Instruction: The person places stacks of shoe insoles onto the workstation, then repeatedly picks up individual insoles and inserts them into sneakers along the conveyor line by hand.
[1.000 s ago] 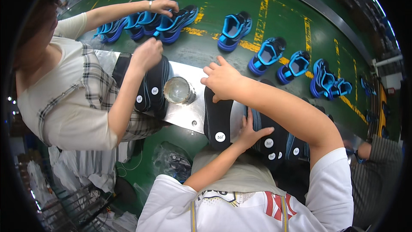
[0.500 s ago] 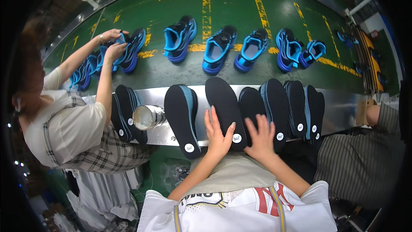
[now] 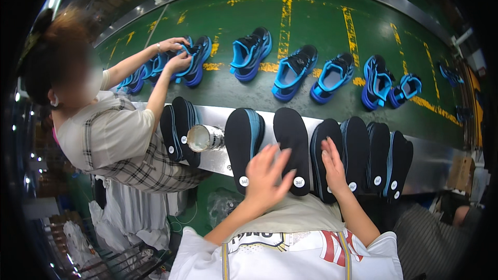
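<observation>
several black insoles point(image 3: 290, 135) near the frame's centre seem mid-alignment, left hand point(image 3: 264, 180) splayed, right hand point(image 3: 333, 168) flat, neither clamped; lifting one would call for pinching its edge.

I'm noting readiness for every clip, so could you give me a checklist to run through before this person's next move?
1. Left hand free: ok, open with fingers spread.
2. Right hand free: ok, open and gripping nothing.
3. Both hands clear of the insoles: cannot tell, contact is unclear.
4. Stickers at the insoles' near ends: ok where visible.
5. Jar clear of the left hand: ok, they are apart.
6. Co-worker's hand clear of the insoles: ok, at a blue shoe.
</observation>
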The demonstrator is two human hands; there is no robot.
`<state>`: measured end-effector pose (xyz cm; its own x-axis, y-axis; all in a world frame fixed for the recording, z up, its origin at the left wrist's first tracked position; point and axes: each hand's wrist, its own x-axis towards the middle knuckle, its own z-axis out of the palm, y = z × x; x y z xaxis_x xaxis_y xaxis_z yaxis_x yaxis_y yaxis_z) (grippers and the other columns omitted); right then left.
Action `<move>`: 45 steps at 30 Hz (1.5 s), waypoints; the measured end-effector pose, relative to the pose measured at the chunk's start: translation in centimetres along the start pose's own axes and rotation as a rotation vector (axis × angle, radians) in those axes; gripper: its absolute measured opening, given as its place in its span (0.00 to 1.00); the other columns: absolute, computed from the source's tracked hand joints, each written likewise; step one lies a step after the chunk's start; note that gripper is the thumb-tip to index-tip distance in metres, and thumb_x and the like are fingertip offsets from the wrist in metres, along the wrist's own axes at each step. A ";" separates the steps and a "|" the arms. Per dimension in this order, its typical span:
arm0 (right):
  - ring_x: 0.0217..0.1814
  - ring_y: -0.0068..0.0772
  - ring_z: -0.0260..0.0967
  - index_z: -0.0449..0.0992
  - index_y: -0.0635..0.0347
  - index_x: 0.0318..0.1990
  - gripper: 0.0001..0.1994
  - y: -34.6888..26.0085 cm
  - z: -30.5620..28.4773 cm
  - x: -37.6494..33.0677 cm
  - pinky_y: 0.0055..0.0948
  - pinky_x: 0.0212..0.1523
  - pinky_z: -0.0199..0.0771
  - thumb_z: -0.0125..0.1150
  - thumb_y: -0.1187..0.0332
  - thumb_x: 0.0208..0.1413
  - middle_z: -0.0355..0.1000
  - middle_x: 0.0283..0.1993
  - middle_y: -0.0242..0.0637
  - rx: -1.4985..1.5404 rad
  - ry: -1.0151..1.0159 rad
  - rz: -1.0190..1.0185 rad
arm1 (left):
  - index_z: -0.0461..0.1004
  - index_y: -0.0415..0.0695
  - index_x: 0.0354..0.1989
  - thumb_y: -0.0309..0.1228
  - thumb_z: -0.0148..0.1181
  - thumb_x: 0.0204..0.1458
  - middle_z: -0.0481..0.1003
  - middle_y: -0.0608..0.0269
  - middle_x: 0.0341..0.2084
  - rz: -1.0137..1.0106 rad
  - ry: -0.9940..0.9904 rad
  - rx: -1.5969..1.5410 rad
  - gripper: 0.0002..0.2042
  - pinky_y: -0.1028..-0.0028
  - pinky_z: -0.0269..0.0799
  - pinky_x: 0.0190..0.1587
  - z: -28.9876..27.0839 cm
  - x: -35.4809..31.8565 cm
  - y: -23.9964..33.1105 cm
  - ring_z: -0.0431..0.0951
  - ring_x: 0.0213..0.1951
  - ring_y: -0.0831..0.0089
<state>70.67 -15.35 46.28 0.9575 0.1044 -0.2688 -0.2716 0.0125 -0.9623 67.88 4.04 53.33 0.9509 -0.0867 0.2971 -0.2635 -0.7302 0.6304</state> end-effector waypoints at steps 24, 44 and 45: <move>0.67 0.38 0.32 0.32 0.57 0.63 0.39 1.3 5.2 3.2 0.30 0.64 0.32 0.36 0.42 0.53 0.29 0.66 0.42 0.478 -0.323 0.312 | 0.52 0.48 0.58 0.69 0.28 0.42 0.57 0.54 0.55 -1.319 0.018 -1.392 0.42 0.59 0.52 0.54 2.9 -4.1 -11.2 0.56 0.57 0.63; 0.28 0.34 0.61 0.69 0.57 0.29 0.24 -9.3 12.2 -1.1 0.30 0.29 0.57 0.63 0.46 0.32 0.63 0.25 0.35 -1.451 -0.192 -0.559 | 0.70 0.37 0.37 0.30 0.47 0.51 0.72 0.49 0.28 -0.085 -0.193 -0.392 0.10 0.68 0.68 0.32 -11.4 4.2 -6.8 0.73 0.30 0.57; 0.30 0.34 0.61 0.69 0.57 0.29 0.25 -8.4 12.8 -0.5 0.31 0.31 0.58 0.62 0.45 0.32 0.63 0.27 0.35 -1.485 -0.213 -0.512 | 0.71 0.38 0.35 0.30 0.49 0.50 0.73 0.51 0.26 -0.036 -0.201 -0.288 0.09 0.69 0.68 0.31 -11.1 6.3 -6.8 0.73 0.28 0.58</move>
<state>71.17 -2.73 54.98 0.8486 0.5281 -0.0299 0.5174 -0.8404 -0.1612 73.82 15.99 58.92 0.9657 -0.2171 0.1421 -0.2372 -0.5167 0.8226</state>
